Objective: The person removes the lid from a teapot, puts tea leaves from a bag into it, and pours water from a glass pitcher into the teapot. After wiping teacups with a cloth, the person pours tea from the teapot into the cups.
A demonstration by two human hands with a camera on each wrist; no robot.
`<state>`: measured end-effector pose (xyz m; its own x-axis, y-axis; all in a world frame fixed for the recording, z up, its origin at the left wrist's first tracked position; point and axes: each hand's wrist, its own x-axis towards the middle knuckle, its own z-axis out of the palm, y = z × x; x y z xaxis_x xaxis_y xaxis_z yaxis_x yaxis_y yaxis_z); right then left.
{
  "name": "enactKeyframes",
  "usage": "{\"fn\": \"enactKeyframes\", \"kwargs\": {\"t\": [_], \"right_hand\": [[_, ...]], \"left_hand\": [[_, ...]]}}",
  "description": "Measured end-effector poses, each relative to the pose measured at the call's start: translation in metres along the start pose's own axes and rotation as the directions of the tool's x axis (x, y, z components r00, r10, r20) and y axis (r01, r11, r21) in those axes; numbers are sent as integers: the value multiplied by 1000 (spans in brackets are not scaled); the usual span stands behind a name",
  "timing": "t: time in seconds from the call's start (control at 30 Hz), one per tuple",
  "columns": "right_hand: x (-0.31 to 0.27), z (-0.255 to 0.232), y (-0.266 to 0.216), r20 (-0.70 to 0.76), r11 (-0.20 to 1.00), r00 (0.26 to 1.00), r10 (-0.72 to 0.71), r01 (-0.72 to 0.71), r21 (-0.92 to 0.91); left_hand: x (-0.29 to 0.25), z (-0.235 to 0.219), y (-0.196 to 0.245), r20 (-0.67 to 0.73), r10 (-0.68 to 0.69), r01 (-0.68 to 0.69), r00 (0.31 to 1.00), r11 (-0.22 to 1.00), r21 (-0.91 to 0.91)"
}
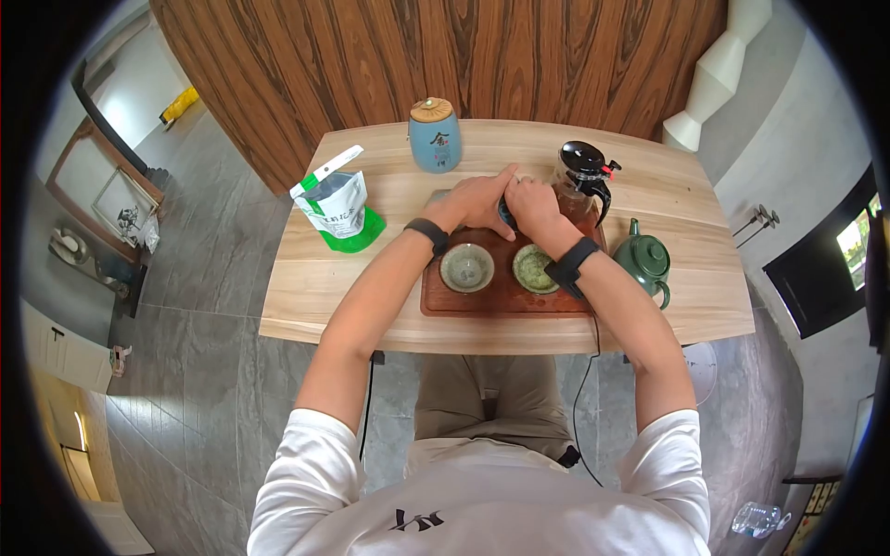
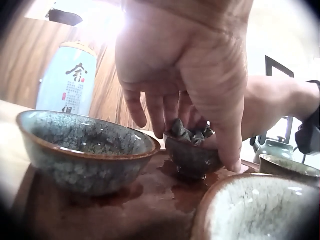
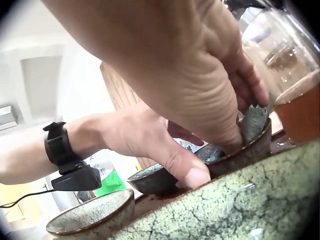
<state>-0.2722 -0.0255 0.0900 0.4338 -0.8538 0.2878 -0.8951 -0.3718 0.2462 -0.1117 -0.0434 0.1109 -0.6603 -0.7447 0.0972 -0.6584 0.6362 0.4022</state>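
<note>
On far part of tray (image 1: 447, 303), dk bowl (image 2: 189, 159) is gripped by L hand (image 1: 477, 202); gray cloth (image 3: 255, 122) inside is pinched w/ R hand (image 1: 536, 206).

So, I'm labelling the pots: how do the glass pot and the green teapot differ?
The glass pot is clear, showing brown liquid; the green teapot is opaque. The glass pot's lid is black; the green teapot's lid is green. Both have a handle.

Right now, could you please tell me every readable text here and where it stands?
"舍" (probably), large on the blue jar; the lower character and small print are unclear.
"花茶", apparently, on the white-and-green pouch; other print too small.
White shirt: stylised logo, unreadable.
</note>
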Motion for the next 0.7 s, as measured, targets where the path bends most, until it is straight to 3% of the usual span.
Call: {"fn": "enactKeyframes", "kwargs": {"t": [0.13, 0.2, 0.43, 0.5, 0.6, 0.7], "right_hand": [[5, 0, 0, 45, 998, 997, 63, -62, -32], [9, 9, 7, -6, 998, 1000, -20, 21, 61], [10, 9, 9, 19, 994, 999, -31, 29, 103], [2, 6, 3, -82, 986, 989, 124, -113, 126], [-2, 1, 1, -150, 978, 974, 167, -146, 147], [-2, -4, 4, -98, 981, 986, 131, -115, 155]], "left_hand": [[-1, -4, 7, 37, -43, 42, 998, 999, 21], [-4, -9, 12, 71, -86, 85, 994, 996, 11], [-4, -10, 13, 69, -85, 84, 994, 996, 17], [-4, -5, 9, 52, -80, 79, 995, 997, 16], [-3, -5, 8, 35, -66, 66, 997, 998, 12], [-3, -9, 12, 63, -81, 80, 995, 996, 30]]}}
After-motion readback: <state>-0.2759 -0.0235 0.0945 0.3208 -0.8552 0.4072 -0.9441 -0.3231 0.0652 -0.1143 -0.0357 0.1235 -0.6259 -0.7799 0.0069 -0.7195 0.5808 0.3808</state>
